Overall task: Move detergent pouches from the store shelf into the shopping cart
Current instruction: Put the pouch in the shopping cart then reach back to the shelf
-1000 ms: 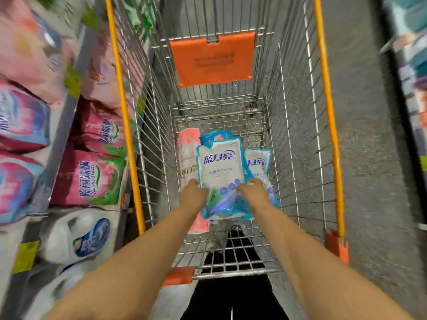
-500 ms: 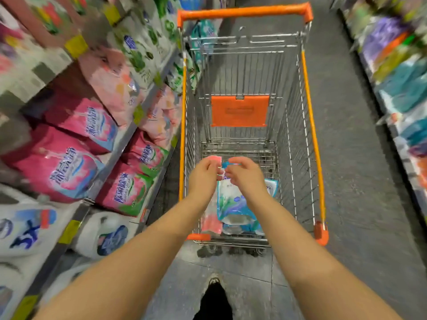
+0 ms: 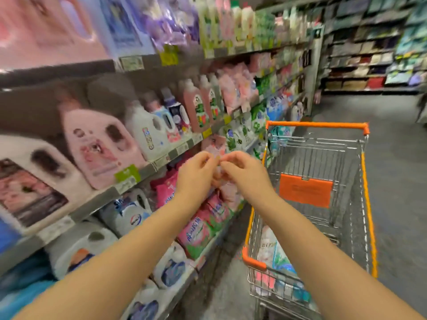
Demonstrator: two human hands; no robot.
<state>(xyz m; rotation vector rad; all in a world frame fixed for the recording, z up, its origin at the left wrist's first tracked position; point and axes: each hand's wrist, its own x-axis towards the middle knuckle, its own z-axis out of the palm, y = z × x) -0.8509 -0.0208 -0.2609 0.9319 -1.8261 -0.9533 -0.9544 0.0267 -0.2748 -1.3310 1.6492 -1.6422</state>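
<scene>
My left hand and my right hand are raised side by side in front of the store shelf, fingers loosely curled, with nothing in them. Their fingertips almost meet before a pale pink pouch on the shelf. Magenta and green detergent pouches lie on the lower shelf under my left forearm. The shopping cart stands to the right. A pink-white pouch and a blue-white pouch lie on its floor, partly hidden by my right forearm.
Large detergent jugs and bottles fill the shelves at left. An orange flap hangs inside the cart's far end. Grey aisle floor runs along the right, with more shelving at the far end. The view is motion-blurred.
Both hands let go of the blue-white pouch in the cart, rose out of it and swung left toward the shelf. The view lifted from the cart to the shelves.
</scene>
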